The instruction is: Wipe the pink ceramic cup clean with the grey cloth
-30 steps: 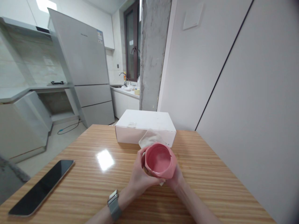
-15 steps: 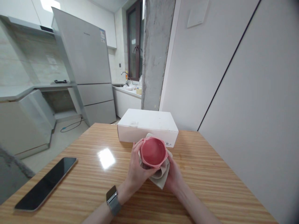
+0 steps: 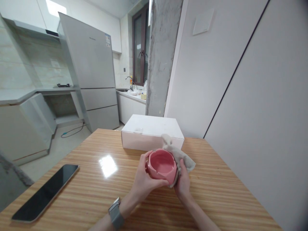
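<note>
A pink, faceted ashtray point(image 3: 161, 163) with a glossy inside and small notches in its rim is held above the table, its mouth tilted toward me. My left hand point(image 3: 144, 179) grips it from the left, thumb along the near side and fingers at the far rim. On the other side, my right hand point(image 3: 183, 181) is closed on a light grey cloth point(image 3: 184, 157) and presses it against the ashtray's right outer wall. Part of the cloth fans out to the right, and another corner sticks up behind the rim. The ashtray's underside is hidden.
A white box point(image 3: 151, 128) stands behind my hands on the wood-grain table point(image 3: 96, 195). At the left edge lies a dark-screened phone point(image 3: 47, 192). Beyond the table are a grey fridge point(image 3: 93, 64), a sink counter point(image 3: 131, 98) and a white wall point(image 3: 252, 106) on the right.
The cloth has shifted from beneath the ashtray to its right side, spreading outward with my right hand. The ashtray has turned and tipped within my left hand's grip.
</note>
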